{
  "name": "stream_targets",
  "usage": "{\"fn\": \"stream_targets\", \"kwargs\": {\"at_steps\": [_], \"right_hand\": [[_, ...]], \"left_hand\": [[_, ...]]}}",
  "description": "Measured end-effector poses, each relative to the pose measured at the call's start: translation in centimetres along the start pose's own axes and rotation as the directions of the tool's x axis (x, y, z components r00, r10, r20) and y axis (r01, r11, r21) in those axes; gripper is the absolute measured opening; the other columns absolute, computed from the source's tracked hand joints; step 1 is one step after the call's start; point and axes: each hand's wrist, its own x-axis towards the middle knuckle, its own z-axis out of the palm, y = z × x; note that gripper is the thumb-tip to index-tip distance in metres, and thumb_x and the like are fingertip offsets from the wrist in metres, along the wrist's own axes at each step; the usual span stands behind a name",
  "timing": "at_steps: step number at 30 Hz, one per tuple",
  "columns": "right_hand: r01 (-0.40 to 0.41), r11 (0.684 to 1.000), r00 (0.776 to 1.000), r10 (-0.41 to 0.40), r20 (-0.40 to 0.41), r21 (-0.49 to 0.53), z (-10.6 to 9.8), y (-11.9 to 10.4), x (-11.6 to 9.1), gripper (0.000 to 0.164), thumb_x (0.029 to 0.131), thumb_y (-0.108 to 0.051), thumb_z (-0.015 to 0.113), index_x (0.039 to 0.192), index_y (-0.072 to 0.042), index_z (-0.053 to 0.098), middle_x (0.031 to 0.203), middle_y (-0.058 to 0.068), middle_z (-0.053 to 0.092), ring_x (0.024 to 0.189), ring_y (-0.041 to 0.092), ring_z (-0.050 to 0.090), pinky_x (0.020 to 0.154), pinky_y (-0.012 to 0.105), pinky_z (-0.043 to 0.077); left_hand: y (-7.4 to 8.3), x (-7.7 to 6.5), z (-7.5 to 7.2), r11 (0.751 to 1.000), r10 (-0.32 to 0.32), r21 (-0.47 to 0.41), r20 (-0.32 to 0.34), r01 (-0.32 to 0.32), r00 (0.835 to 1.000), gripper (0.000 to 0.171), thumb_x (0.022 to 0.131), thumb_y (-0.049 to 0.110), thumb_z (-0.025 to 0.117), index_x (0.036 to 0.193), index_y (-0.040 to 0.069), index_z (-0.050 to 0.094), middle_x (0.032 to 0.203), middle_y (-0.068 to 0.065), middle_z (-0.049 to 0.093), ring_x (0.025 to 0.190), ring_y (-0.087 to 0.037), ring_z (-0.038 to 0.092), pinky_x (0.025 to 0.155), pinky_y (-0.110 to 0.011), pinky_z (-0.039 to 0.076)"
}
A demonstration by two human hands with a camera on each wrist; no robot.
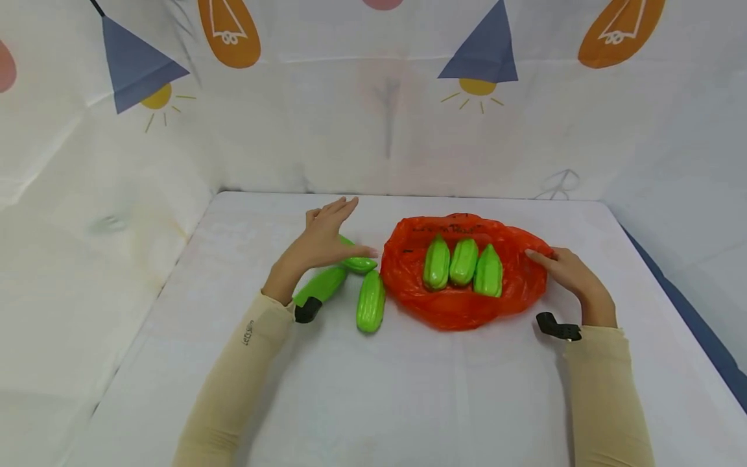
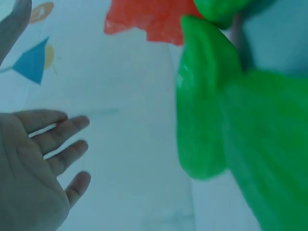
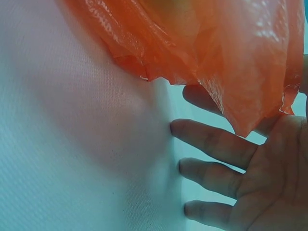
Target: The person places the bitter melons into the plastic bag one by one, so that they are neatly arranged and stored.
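A red plastic bag [image 1: 449,314] lies spread open on the table, with three glossy green ridged fruits [image 1: 463,263], like star fruit, side by side inside. My right hand [image 1: 569,271] pinches the bag's right rim between thumb and index finger. In the right wrist view its other fingers [image 3: 211,139] extend below the bag's edge. My left hand [image 1: 323,239], thumb spread from the fingers and holding nothing, hovers left of the bag. Under and beside it lie three more fruits: one [image 1: 358,264] partly behind the thumb, one [image 1: 321,287] by the wrist, one [image 1: 371,301] near the bag.
The white-covered table [image 1: 397,402] backs onto a hanging white cloth [image 1: 350,130] printed with lamps. Small black cameras sit at the left wrist [image 1: 308,310] and the right wrist [image 1: 557,327]. Dark blue material [image 1: 683,298] shows beyond the table's right edge.
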Motion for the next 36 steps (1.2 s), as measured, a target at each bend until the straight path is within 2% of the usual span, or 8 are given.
{"fn": "stream_targets", "kwargs": {"at_steps": [9,11,15,19,23,26,31,36], "right_hand": [[0.002,1.000,1.000,-0.002,-0.007,0.018,0.1,0.0,0.0,0.084,0.099,-0.061,0.033,0.142,0.010,0.037,0.139,0.033,0.043,0.131,0.050,0.034,0.105,0.070,0.031],[0.008,1.000,1.000,-0.008,-0.011,0.018,0.0,-0.1,0.0,0.083,0.099,-0.061,0.033,0.142,0.010,0.038,0.138,0.033,0.045,0.131,0.050,0.035,0.105,0.070,0.032],[0.005,1.000,1.000,-0.005,-0.011,0.019,0.0,0.0,-0.1,0.083,0.099,-0.060,0.033,0.143,0.010,0.037,0.140,0.033,0.044,0.131,0.050,0.034,0.105,0.071,0.031],[-0.002,1.000,1.000,0.002,-0.002,0.024,-0.1,0.0,-0.3,0.084,0.099,-0.060,0.032,0.143,0.012,0.036,0.140,0.034,0.042,0.131,0.051,0.034,0.105,0.071,0.031],[-0.006,0.999,1.000,0.006,0.000,0.035,0.0,-0.2,-0.3,0.084,0.099,-0.060,0.033,0.142,0.012,0.036,0.140,0.034,0.041,0.132,0.051,0.033,0.106,0.071,0.030],[-0.005,0.999,1.000,0.005,-0.006,0.036,0.1,-0.2,-0.3,0.084,0.099,-0.060,0.033,0.143,0.011,0.036,0.141,0.033,0.041,0.132,0.050,0.033,0.106,0.071,0.030],[0.000,0.999,1.000,0.000,-0.007,0.032,0.1,-0.2,-0.2,0.083,0.098,-0.061,0.033,0.142,0.010,0.038,0.140,0.033,0.043,0.132,0.050,0.033,0.106,0.071,0.031],[0.008,1.000,1.000,-0.007,-0.011,0.026,0.1,-0.2,-0.2,0.082,0.099,-0.060,0.033,0.141,0.009,0.039,0.139,0.032,0.044,0.132,0.049,0.034,0.105,0.070,0.031]], "left_hand": [[-6.0,-2.1,0.7,0.995,-0.008,-0.095,0.128,0.021,0.992,0.108,0.074,0.053,0.081,0.157,0.015,0.024,0.163,-0.009,0.023,0.151,-0.031,0.016,0.119,-0.061,0.003],[-6.9,-2.6,1.1,0.992,-0.010,-0.123,0.159,0.030,0.987,0.109,0.073,0.051,0.083,0.157,0.015,0.023,0.163,-0.009,0.021,0.151,-0.032,0.015,0.118,-0.064,0.002],[-8.3,-3.0,1.7,0.984,0.054,-0.176,0.202,-0.018,0.978,0.108,0.074,0.044,0.084,0.157,0.015,0.022,0.165,-0.004,0.016,0.152,-0.032,0.011,0.116,-0.068,0.005],[-9.4,-3.2,2.0,0.977,0.088,-0.209,0.213,-0.042,0.973,0.106,0.075,0.040,0.084,0.157,0.017,0.022,0.166,0.002,0.011,0.153,-0.028,0.008,0.119,-0.061,0.014],[-10.0,-3.3,2.0,0.974,0.079,-0.225,0.214,-0.030,0.974,0.108,0.074,0.040,0.085,0.158,0.019,0.019,0.166,0.002,0.010,0.153,-0.027,0.007,0.120,-0.057,0.016],[-10.1,-3.0,2.2,0.976,0.062,-0.215,0.193,-0.019,0.979,0.104,0.079,0.044,0.080,0.158,0.019,0.018,0.165,-0.001,0.012,0.153,-0.029,0.009,0.120,-0.058,0.016],[-9.6,-2.6,2.7,0.982,0.005,-0.188,0.134,0.020,0.991,0.093,0.086,0.049,0.071,0.158,0.021,0.021,0.163,-0.003,0.021,0.150,-0.030,0.018,0.118,-0.059,0.020],[-8.5,-2.2,3.6,0.994,0.021,-0.104,0.096,-0.011,0.995,0.093,0.082,0.054,0.073,0.155,0.016,0.029,0.160,-0.005,0.023,0.146,-0.034,0.027,0.114,-0.064,0.022]]}}
